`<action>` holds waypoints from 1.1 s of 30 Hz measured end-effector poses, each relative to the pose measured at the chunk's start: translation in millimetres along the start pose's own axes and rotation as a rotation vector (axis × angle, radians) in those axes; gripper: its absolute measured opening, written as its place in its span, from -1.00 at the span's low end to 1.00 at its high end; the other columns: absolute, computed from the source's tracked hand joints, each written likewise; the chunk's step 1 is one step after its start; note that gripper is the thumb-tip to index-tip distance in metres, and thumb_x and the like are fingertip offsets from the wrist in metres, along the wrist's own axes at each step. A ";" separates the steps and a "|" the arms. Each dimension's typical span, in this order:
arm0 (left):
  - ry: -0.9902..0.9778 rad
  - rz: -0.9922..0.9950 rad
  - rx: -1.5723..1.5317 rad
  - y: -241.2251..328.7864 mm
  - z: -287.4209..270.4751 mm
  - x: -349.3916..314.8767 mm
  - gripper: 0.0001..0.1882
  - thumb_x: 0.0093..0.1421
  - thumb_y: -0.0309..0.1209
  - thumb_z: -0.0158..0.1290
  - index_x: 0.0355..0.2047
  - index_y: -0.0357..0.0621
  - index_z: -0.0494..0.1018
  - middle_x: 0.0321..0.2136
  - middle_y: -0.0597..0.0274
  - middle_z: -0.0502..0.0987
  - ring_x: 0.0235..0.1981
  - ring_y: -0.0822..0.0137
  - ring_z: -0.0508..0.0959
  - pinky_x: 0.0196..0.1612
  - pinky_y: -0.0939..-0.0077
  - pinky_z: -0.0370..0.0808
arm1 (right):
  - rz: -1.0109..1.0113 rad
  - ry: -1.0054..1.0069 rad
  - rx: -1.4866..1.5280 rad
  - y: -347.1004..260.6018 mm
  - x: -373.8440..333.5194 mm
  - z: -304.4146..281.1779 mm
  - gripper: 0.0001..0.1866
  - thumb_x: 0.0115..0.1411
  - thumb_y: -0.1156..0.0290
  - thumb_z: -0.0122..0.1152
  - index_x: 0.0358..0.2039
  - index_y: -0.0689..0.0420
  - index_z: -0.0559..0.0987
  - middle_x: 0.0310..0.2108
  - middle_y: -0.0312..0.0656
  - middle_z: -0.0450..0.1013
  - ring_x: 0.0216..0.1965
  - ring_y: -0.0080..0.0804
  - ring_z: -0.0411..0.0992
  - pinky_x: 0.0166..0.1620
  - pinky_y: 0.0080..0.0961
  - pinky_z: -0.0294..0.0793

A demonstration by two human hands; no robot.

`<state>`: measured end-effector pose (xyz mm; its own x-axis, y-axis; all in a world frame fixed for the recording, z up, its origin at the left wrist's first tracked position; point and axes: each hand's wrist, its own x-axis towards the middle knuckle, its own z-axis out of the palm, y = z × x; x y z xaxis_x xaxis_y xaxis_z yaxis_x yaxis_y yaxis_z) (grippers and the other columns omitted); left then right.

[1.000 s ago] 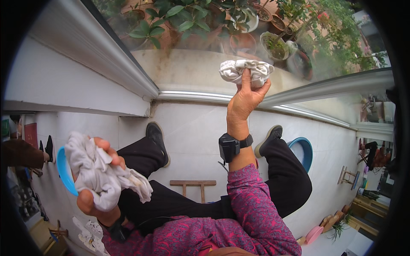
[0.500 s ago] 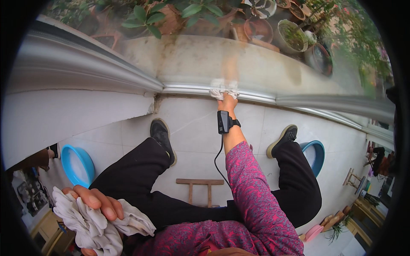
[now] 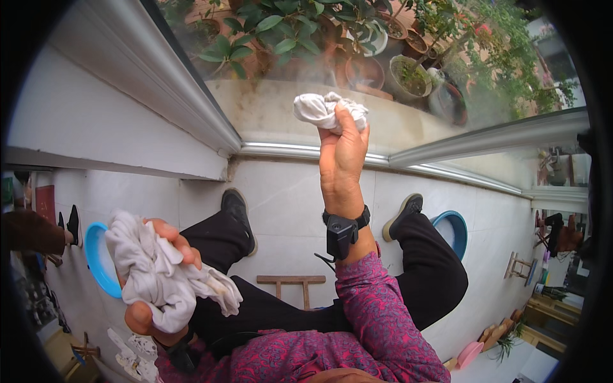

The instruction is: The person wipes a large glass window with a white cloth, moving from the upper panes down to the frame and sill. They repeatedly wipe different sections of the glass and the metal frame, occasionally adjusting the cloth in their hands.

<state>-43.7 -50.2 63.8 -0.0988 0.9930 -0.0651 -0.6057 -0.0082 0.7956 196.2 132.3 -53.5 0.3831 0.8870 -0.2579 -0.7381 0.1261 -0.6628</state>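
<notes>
In my right hand [image 3: 345, 150] is a bunched white cloth [image 3: 319, 110], gripped between thumb and fingers and held up in front of the window glass [image 3: 281, 121]. Whether the cloth touches the pane I cannot tell. My left hand [image 3: 172, 246], low at the left, is closed round a larger crumpled white cloth [image 3: 156, 281], whose stained end hangs toward my lap. A black device is strapped to my right wrist. Beneath the right hand runs the silver bottom rail [image 3: 287, 150] of the window frame.
Blue basins [image 3: 104, 262] stand left and right of my legs. A wooden stool [image 3: 290, 281] is between my knees. Potted plants [image 3: 408, 76] show through the glass. A person's leg [image 3: 35, 231] is at far left; a pink basin [image 3: 469, 353] lies lower right.
My right hand has lifted its cloth from the bottom rail up in front of the glass. The left hand, still holding its cloth, has risen and shifted slightly right. My view has tilted.
</notes>
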 end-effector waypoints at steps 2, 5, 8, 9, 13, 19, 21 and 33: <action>0.002 0.003 -0.005 0.7 2.4 -1.4 0.06 -0.11 -0.17 0.43 0.24 -0.34 0.02 0.07 -0.12 0.31 -0.07 0.08 0.48 -0.09 0.19 0.48 | -0.123 -0.098 0.011 -16.1 -13.8 32.1 -0.60 0.25 0.51 0.21 0.02 0.15 0.27 -0.04 -0.18 0.37 -0.04 -0.39 0.43 0.04 -0.31 0.54; 0.013 0.015 -0.015 1.4 4.2 -1.4 0.07 -0.12 -0.16 0.43 0.24 -0.34 0.02 0.06 -0.11 0.31 -0.08 0.09 0.49 -0.09 0.19 0.48 | -0.316 -0.195 0.022 -17.9 -25.4 56.6 -0.65 0.27 0.48 0.22 -0.01 0.13 0.30 -0.07 -0.24 0.39 -0.08 -0.47 0.43 -0.01 -0.39 0.54; 0.002 0.025 -0.026 3.4 -0.6 -0.7 0.09 -0.12 -0.16 0.44 0.25 -0.35 0.01 0.04 -0.11 0.32 -0.08 0.09 0.49 -0.09 0.18 0.47 | -0.422 -0.085 -0.098 1.9 -20.8 51.3 -0.67 0.28 0.50 0.23 -0.02 0.13 0.31 -0.09 -0.28 0.39 -0.10 -0.54 0.41 -0.03 -0.54 0.46; -0.054 0.016 -0.029 5.3 -5.0 1.4 0.09 -0.11 -0.17 0.44 0.26 -0.33 0.01 0.05 -0.10 0.32 -0.08 0.08 0.49 -0.09 0.17 0.47 | -0.444 -0.048 -0.140 12.7 -14.8 44.6 -0.66 0.28 0.50 0.23 -0.02 0.13 0.31 -0.09 -0.28 0.39 -0.10 -0.56 0.40 -0.03 -0.56 0.45; -0.181 0.019 -0.030 11.1 -17.7 0.8 0.06 -0.05 -0.22 0.41 0.30 -0.22 -0.04 0.06 -0.05 0.28 -0.10 0.12 0.46 -0.14 0.17 0.46 | -0.267 0.107 -0.210 70.1 4.0 -18.5 -0.64 0.25 0.54 0.23 -0.01 0.14 0.31 -0.09 -0.29 0.39 -0.09 -0.55 0.39 0.00 -0.55 0.42; -0.078 -0.017 0.051 19.2 -8.6 0.3 -0.09 0.00 -0.27 0.40 0.21 -0.19 0.05 -0.06 0.04 0.33 -0.23 0.18 0.48 -0.31 0.20 0.50 | 0.064 0.383 -0.379 182.5 51.9 -137.2 -0.52 0.16 0.58 0.27 0.04 0.15 0.28 -0.03 -0.18 0.37 -0.07 -0.44 0.40 -0.03 -0.43 0.45; -0.016 0.004 0.155 19.1 -2.7 1.8 -0.05 -0.05 -0.27 0.44 0.18 -0.19 0.04 -0.08 0.09 0.32 -0.25 0.27 0.47 -0.36 0.29 0.50 | 0.196 0.540 -0.305 207.1 72.5 -168.7 -0.46 0.14 0.59 0.26 0.09 0.12 0.25 0.01 -0.14 0.36 -0.04 -0.36 0.41 -0.07 -0.31 0.48; -0.022 -0.018 0.136 21.9 7.5 -8.1 0.01 -0.09 -0.27 0.47 0.22 -0.18 0.04 -0.04 0.07 0.33 -0.23 0.23 0.49 -0.30 0.22 0.51 | 0.168 0.221 -0.152 78.7 69.3 -150.9 -0.60 0.17 0.59 0.21 0.01 0.15 0.32 -0.07 -0.13 0.43 -0.06 -0.25 0.47 -0.01 -0.16 0.56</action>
<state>-50.3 -57.5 86.3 -0.0707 0.9952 -0.0678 -0.4948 0.0241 0.8687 248.5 136.6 -229.6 0.3864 0.7697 -0.5081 -0.7160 -0.0969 -0.6913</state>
